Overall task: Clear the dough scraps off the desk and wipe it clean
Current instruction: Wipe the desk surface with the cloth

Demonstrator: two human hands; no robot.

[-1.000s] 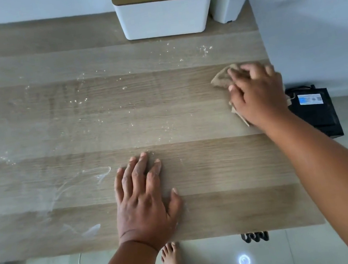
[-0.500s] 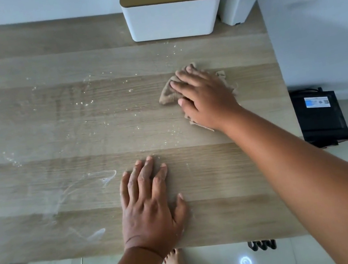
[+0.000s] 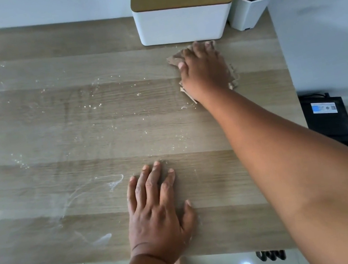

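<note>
While white flour smears (image 3: 99,185) and fine pale dough crumbs (image 3: 94,104) are scattered over its left and middle, the long pale wood-grain desk (image 3: 32,144) is far from clean, so the wiping looks to be only partly done. Near the front edge the left hand (image 3: 156,213) lies flat on the bare wood, fingers straight and slightly spread, holding nothing; it seems placed there as a prop, to steady the body while the other arm reaches far. Further right and toward the back, the right hand (image 3: 203,69) presses palm-down on a crumpled beige cloth (image 3: 175,59), fingers extended over it rather than curled round it, which suits pushing the rag across the surface. Cloth corners show beyond the fingertips and by the wrist. It sits just in front of the white rectangular tissue box with a wooden slotted lid (image 3: 181,10), close to its base, probably to catch the specks lying along that edge. Beside the box stands a white faceted pot with a green leafy plant (image 3: 251,6) at the desk's back right corner. On the floor past the right edge rests a black box-shaped device with a blue label (image 3: 327,120).
</note>
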